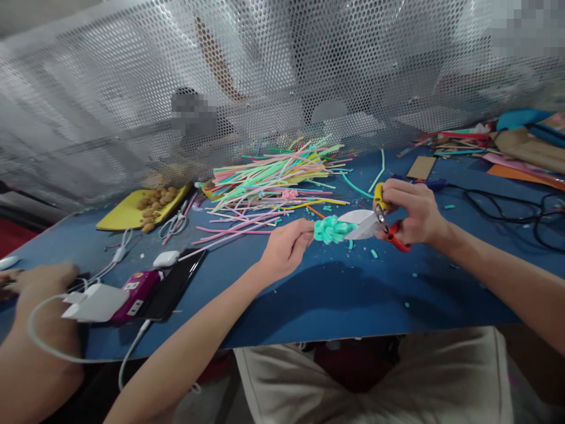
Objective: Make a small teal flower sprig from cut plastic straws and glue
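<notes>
Pinched in the fingers of my left hand (pixel 286 246) is a fluffy turquoise pipe-cleaner flower (pixel 330 229), held over the middle of the table. My right hand (pixel 412 209) grips a pair of pliers-like cutting shears (pixel 392 235) with one yellow and one red handle. Their broad pale blades point left and lie at the flower's right side, around or against a turquoise strand; the exact contact is too small to tell. Several turquoise snippets (pixel 374 254) lie on the table below.
Many pastel pipe cleaners (pixel 273 174) lie heaped at the back by a perforated metal screen (pixel 273 65). To the left are a phone (pixel 176 288), a purple power strip (pixel 135 294), a yellow sheet (pixel 117 213) with brown lumps, and another person's arm (pixel 42 312). Black cable (pixel 498 203) lies right.
</notes>
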{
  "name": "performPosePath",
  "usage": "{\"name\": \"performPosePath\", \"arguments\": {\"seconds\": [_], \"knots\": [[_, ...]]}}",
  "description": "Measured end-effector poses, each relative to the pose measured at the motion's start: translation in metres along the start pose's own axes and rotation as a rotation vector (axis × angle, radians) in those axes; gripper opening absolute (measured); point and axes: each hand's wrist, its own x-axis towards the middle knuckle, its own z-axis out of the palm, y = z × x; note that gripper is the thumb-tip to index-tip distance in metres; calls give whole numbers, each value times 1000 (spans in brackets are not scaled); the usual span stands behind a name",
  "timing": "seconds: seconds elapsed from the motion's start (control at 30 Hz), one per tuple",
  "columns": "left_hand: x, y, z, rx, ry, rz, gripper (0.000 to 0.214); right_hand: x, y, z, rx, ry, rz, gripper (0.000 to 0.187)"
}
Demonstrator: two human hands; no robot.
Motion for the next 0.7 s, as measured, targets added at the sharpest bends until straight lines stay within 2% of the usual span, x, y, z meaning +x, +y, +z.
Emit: {"name": "performPosePath", "arguments": {"seconds": [0.13, 0.23, 0.5, 0.7], "knots": [[0, 1, 0, -21, -8, -14, 23, -1, 1, -2, -71, 18, -59, 34], [1, 2, 0, -34, -6, -1, 21, 0, 2, -3, -93, 29, -44, 36], [2, 4, 0, -53, -7, 22, 23, 2, -3, -4, -71, -6, -48, 31], [2, 8, 0, -54, -44, -21, 26, 2, -4, -3, -25, -73, -27, 29]]}}
